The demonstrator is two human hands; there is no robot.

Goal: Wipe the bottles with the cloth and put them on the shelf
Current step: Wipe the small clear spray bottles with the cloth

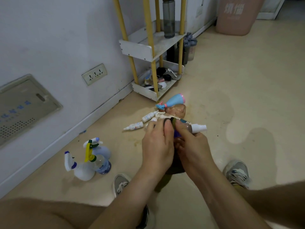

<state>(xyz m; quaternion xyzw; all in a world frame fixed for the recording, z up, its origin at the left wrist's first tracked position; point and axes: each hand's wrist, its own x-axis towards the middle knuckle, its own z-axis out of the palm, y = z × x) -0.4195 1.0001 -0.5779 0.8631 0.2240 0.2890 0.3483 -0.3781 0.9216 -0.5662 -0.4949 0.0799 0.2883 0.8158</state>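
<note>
My right hand (pixel 193 146) grips a small brown spray bottle (pixel 196 128) with a white cap pointing right. My left hand (pixel 156 142) holds a dark cloth (pixel 170 122) wrapped over the bottle's other end; more cloth hangs below the hands. Behind the hands, several bottles lie on the floor: a blue-and-pink spray bottle (pixel 175 100), a brown one (pixel 178 110) and small white ones (pixel 148 116). Three trigger spray bottles (pixel 92 160) stand at the left. The shelf (pixel 142 48) with yellow posts stands against the wall and carries a tall grey bottle (pixel 168 19).
The shelf's bottom tier (pixel 143 90) holds small odds and ends. More dark bottles (pixel 189 45) stand behind the shelf. A pink bin (pixel 236 15) is at the far right. A wall socket (pixel 94 75) and a metal panel (pixel 24 106) are on the left wall. My shoes (pixel 237 173) rest on the floor.
</note>
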